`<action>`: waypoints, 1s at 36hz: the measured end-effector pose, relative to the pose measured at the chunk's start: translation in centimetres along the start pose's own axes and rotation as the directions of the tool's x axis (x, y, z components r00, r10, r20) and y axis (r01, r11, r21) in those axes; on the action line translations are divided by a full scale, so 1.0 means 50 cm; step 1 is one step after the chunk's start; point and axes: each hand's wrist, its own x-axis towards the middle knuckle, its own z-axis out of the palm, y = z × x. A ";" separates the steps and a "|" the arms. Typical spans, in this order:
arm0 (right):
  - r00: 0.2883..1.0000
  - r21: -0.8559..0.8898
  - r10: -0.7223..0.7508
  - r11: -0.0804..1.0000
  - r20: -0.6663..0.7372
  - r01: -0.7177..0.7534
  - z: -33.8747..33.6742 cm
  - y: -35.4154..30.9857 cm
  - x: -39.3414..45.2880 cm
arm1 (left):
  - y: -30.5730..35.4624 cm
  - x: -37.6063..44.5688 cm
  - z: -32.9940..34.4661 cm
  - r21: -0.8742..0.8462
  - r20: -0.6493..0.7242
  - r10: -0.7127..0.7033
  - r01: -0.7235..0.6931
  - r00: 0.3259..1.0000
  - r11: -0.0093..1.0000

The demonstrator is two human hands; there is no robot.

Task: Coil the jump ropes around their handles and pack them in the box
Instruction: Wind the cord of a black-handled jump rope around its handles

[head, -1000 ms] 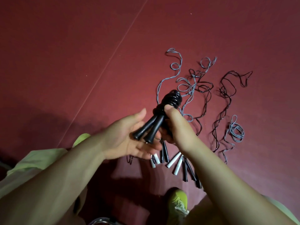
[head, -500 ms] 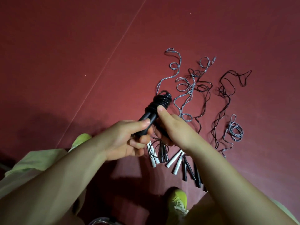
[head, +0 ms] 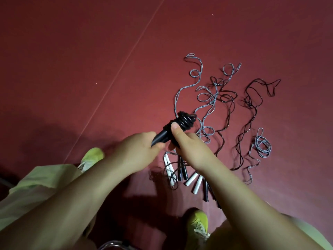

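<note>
Head view: left hand (head: 137, 152) curled round lower ends of black handles (head: 162, 137). Right hand (head: 187, 147) grips same bundle, thumb pressed on coiled black rope (head: 186, 120), held above red floor (head: 90, 69). Loose grey and black ropes (head: 225, 98) sprawl beyond; white handles (head: 193, 180) lie below hands.

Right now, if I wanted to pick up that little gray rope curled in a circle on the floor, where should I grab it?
Pinch the small gray coil from above, across its bunched ring. The loops lie flat and stacked there, so one pinch probably gathers them all; its loose tail would only drag.
</note>
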 end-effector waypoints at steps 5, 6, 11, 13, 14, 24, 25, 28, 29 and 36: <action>0.999 0.102 0.034 0.994 -0.021 -0.031 0.004 -0.006 0.002 | 0.018 -0.014 0.001 0.180 -0.054 0.108 -0.097 0.993 0.979; 0.999 0.104 0.038 0.994 -0.019 -0.036 0.003 -0.008 0.003 | 0.016 -0.012 -0.001 0.153 -0.018 0.102 -0.098 0.995 0.983; 1.000 0.243 0.010 0.970 0.007 -0.011 -0.007 -0.012 0.009 | 0.019 -0.017 -0.017 -0.582 0.359 0.062 0.172 0.931 0.795; 0.999 0.373 -0.005 0.928 0.033 -0.008 -0.009 -0.014 0.008 | 0.020 -0.018 -0.024 -0.764 0.473 0.123 0.336 0.873 0.551; 0.998 0.442 -0.024 0.897 0.051 -0.001 -0.009 -0.016 0.006 | 0.019 -0.017 -0.024 -0.810 0.501 0.161 0.396 0.850 0.432; 0.987 0.354 -0.111 0.933 0.116 0.063 -0.030 -0.011 0.006 | 0.034 -0.019 -0.020 -0.879 0.474 0.197 0.449 0.858 0.161; 0.987 0.338 -0.095 0.940 0.128 0.047 -0.034 -0.012 0.005 | 0.035 -0.018 -0.023 -0.881 0.463 0.167 0.430 0.871 0.200; 0.990 0.248 -0.064 0.968 0.123 0.032 -0.039 -0.011 0.005 | 0.032 -0.017 -0.026 -0.861 0.435 0.095 0.382 0.896 0.337; 0.991 0.221 -0.056 0.975 0.119 0.029 -0.038 -0.011 0.006 | 0.030 -0.016 -0.025 -0.848 0.419 0.074 0.361 0.905 0.388; 1.000 0.103 0.015 0.995 0.006 -0.015 -0.020 -0.004 0.013 | 0.021 -0.002 -0.019 -0.741 0.248 -0.015 0.200 0.969 0.641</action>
